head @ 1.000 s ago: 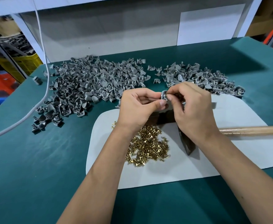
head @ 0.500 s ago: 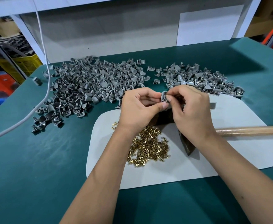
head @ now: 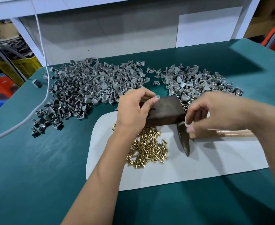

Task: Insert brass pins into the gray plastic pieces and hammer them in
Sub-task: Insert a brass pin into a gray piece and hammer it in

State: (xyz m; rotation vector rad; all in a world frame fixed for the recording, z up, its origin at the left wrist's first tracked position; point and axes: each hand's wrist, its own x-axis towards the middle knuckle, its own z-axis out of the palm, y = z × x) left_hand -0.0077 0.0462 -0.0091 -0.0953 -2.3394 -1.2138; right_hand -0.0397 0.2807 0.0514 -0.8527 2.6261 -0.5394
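My left hand (head: 134, 109) pinches a small gray plastic piece (head: 157, 98) between thumb and fingers at the far left edge of a dark metal block (head: 165, 111). My right hand (head: 214, 111) hovers, blurred, over the hammer (head: 184, 140), fingers curled down toward the wooden handle (head: 221, 133) near the head; I cannot tell if it grips it. A heap of brass pins (head: 147, 147) lies on the white sheet (head: 214, 161) just below my left wrist.
A big pile of gray pieces (head: 91, 90) spreads over the green table (head: 36, 168) at the left, a smaller pile (head: 197, 82) with brass in them at the right. A white cable (head: 40, 51) hangs at the left. A white wall stands behind.
My hands have parted. The right hand let go of the gray piece and swung right and down over the hammer. The left hand keeps the piece at the block, which now shows.
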